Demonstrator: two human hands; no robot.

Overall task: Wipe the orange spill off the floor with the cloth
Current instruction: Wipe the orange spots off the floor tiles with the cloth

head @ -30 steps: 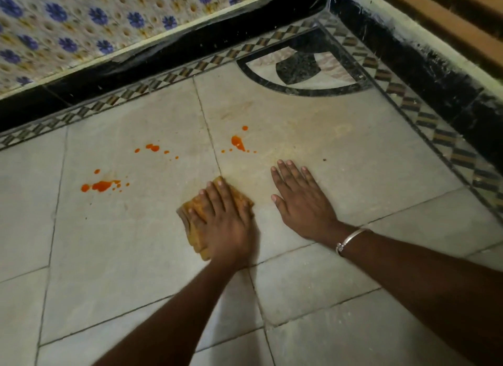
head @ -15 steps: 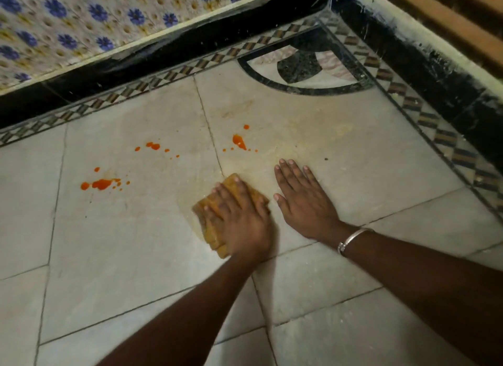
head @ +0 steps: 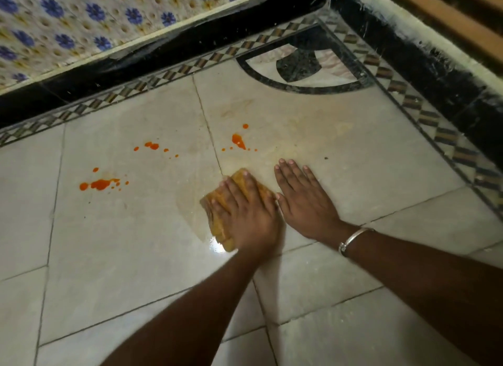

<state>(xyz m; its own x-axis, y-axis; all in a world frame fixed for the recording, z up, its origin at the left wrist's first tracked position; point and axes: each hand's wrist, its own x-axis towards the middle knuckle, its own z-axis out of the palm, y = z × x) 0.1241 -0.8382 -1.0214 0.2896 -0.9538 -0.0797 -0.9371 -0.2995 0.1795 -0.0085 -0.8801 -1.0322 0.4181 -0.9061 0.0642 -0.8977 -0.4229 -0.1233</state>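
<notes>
1 head-worn camera looks forward and down at the nearby floor (head: 122,243).

No readable text, label, brand, number or sign anywhere in view

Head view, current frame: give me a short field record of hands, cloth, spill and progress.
left hand: pressing flat on the cloth
right hand: flat on the floor beside the cloth, bangle on wrist
cloth: yellow, bunched, on a wet smear
spill: three orange patches, all unwiped
nearest patch: just ahead of the cloth
</notes>
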